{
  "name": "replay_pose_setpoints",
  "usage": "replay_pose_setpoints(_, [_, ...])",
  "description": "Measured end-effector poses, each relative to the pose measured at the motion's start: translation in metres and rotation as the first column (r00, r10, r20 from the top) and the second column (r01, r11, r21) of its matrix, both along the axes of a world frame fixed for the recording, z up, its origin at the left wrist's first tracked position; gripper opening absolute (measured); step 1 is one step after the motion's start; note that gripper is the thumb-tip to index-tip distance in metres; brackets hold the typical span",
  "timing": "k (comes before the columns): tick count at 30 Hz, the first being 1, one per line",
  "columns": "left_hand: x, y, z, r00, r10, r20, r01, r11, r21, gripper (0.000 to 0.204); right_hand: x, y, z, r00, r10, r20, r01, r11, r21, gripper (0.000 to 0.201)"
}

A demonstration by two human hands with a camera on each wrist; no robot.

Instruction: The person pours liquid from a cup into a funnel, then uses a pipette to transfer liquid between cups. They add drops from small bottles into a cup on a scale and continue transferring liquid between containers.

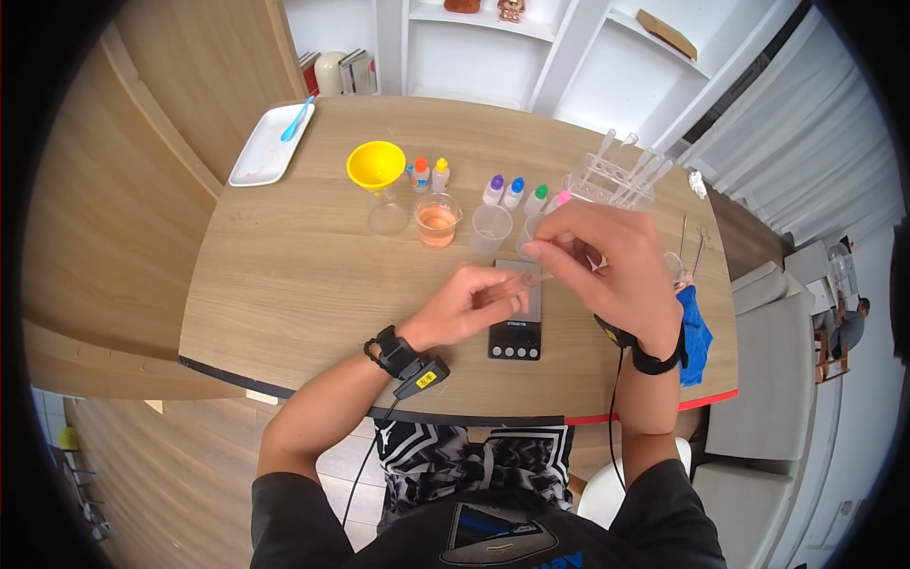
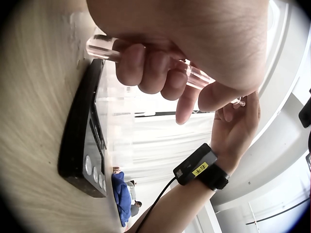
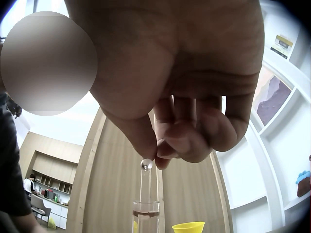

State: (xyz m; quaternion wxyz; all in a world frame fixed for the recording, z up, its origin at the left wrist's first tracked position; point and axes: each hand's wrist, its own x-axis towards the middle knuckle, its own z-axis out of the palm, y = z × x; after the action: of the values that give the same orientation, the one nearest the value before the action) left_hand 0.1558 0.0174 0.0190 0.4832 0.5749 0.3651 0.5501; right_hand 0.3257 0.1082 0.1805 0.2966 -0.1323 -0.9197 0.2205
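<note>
My left hand (image 1: 464,305) curls its fingers round a clear test tube (image 2: 103,49), which lies slanted across the palm in the left wrist view. Out of the tube's mouth sticks a thin clear rod (image 3: 146,182) with a rounded knob on its end. Thumb and forefinger of my right hand (image 1: 616,270) pinch at that knob; the other fingers bend loosely behind. Both hands are up over the black pocket scale (image 1: 517,340), overlapping part of it in the head view. The tube's middle is hidden behind the left fingers.
Behind the hands stand a beaker of orange liquid (image 1: 437,228), a plastic cup (image 1: 491,230), several dropper bottles (image 1: 514,193) and a yellow funnel (image 1: 376,165). A rack (image 1: 616,180) of pipettes is back right, a blue cloth (image 1: 695,337) right, a white tray (image 1: 256,163) far left.
</note>
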Motion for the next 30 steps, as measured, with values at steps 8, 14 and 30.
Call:
replay_pose_setpoints(8, [0.000,0.000,-0.001,1.000,-0.004,0.019,0.004,1.000,0.001,0.011,0.002,-0.001,0.002,0.995,0.021,0.099,-0.021,1.000,-0.002,0.010])
replay_pose_setpoints(14, [0.001,0.002,-0.002,1.000,0.001,0.030,-0.001,1.000,0.014,0.011,0.005,0.004,0.000,0.980,0.071,0.184,-0.067,0.997,-0.027,0.009])
replay_pose_setpoints(30, [0.002,0.003,-0.008,0.998,0.009,0.058,-0.011,0.999,0.031,0.012,0.008,0.004,0.002,0.995,0.048,0.084,-0.053,0.997,0.050,0.012])
